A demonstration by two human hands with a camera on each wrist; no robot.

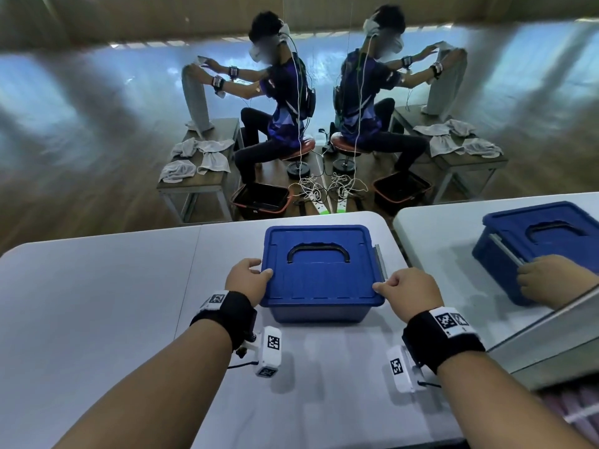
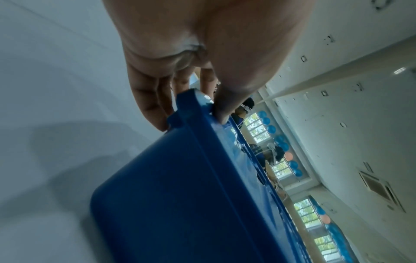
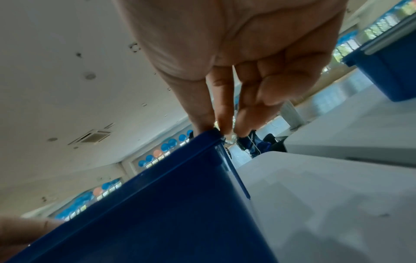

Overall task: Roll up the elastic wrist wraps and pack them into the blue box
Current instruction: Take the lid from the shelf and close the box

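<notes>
The blue box stands on the white table with its lid down and a black handle lying flat on top. My left hand grips the lid's near left corner, thumb on top and fingers under the rim. In the left wrist view the left hand pinches that edge of the blue box. My right hand holds the near right corner. The right wrist view shows the right hand pinching the corner of the blue box. No wrist wraps are in view.
A grey latch runs along the box's right side. A mirror panel on the right shows a reflection of the box. Beyond the table's far edge a person sits on a stool handling towels by a low bench.
</notes>
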